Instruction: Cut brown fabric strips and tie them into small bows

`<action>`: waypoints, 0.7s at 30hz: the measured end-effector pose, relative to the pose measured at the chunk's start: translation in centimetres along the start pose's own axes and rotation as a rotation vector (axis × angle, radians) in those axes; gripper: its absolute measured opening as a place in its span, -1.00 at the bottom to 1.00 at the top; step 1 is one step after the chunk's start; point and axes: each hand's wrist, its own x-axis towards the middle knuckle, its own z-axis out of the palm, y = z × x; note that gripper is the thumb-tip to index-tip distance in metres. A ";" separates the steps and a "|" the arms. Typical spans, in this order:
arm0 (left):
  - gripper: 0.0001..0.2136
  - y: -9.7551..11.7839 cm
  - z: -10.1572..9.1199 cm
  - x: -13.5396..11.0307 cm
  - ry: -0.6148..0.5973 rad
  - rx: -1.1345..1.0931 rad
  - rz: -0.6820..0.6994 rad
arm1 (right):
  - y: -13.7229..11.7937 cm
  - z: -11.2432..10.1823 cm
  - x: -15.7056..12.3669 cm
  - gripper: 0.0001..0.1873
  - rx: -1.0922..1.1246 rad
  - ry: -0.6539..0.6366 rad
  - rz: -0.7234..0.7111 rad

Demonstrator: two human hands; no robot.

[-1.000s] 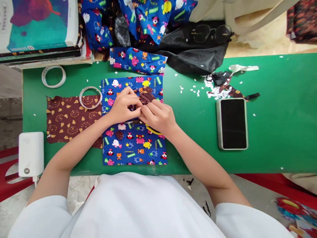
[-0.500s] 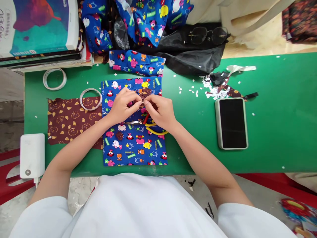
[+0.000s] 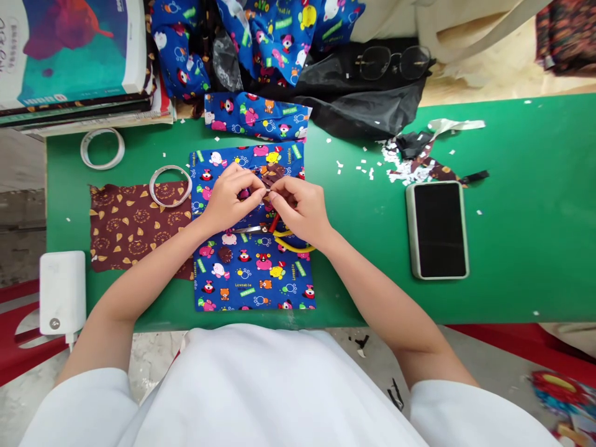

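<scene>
My left hand and my right hand meet fingertip to fingertip over a blue cartoon-print cloth. Both are closed in a pinch around something tiny and pale, too small to name. Just beyond the fingertips lie small brown fabric pieces, partly covered by the hands. Scissors with red and yellow handles rest on the cloth beneath my right hand, blades pointing left. Another small brown fabric piece lies on the cloth nearer to me.
Left are a brown patterned cloth, two tape rolls and a white power bank. A phone and white scraps lie right. Behind are a folded blue cloth, books, a black bag and glasses.
Both hands stay almost in place, still pinching, with only slight finger movement. The view has shifted very slightly; the things on the table have not moved.
</scene>
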 end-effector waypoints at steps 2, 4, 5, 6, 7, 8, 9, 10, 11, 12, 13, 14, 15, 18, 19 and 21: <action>-0.80 0.0 0.0 0.0 0.007 -0.002 -0.003 | 0.1 0.0 0.1 -0.86 -0.003 0.004 0.003; -0.83 0.1 0.0 -0.1 0.037 -0.024 -0.013 | 0.0 0.0 0.1 -0.87 -0.002 0.010 0.007; -0.82 0.1 -0.1 -0.1 0.055 -0.038 -0.014 | 0.0 0.0 0.2 -0.87 0.001 0.015 0.007; -0.81 0.2 -0.1 -0.1 0.067 -0.051 -0.004 | 0.0 0.0 0.2 -0.87 0.006 0.021 0.007; -0.79 0.2 -0.1 -0.2 0.068 -0.058 0.017 | 0.0 -0.1 0.2 -0.88 0.013 0.026 0.009; -0.77 0.2 -0.2 -0.2 0.058 -0.057 0.044 | 0.0 -0.1 0.2 -0.88 0.021 0.030 0.012; -0.75 0.2 -0.2 -0.2 0.042 -0.048 0.071 | -0.1 -0.1 0.2 -0.88 0.030 0.033 0.019; -0.74 0.2 -0.2 -0.2 0.028 -0.035 0.092 | -0.1 -0.1 0.3 -0.88 0.038 0.036 0.026; -0.73 0.2 -0.2 -0.1 0.016 -0.020 0.104 | -0.1 -0.1 0.3 -0.88 0.046 0.037 0.034; -0.72 0.2 -0.2 -0.1 0.006 -0.005 0.104 | -0.1 -0.1 0.2 -0.89 0.053 0.038 0.039; -0.71 0.2 -0.2 -0.1 -0.001 0.007 0.099 | 0.0 -0.1 0.2 -0.89 0.058 0.039 0.040; -0.71 0.2 -0.1 -0.1 -0.011 0.015 0.093 | 0.0 -0.1 0.2 -0.89 0.061 0.039 0.037; -0.71 0.2 -0.1 -0.1 -0.023 0.020 0.090 | 0.0 -0.1 0.2 -0.88 0.062 0.038 0.029; -0.72 0.1 -0.1 -0.1 -0.057 0.029 0.115 | 0.0 0.0 0.2 -0.87 0.050 0.042 -0.006; -0.73 0.1 0.0 -0.1 -0.065 0.035 0.131 | 0.0 0.0 0.2 -0.87 0.043 0.043 -0.017; -0.73 -0.1 0.0 -0.1 -0.076 0.059 0.163 | -0.1 0.0 0.2 -0.87 0.030 0.037 -0.028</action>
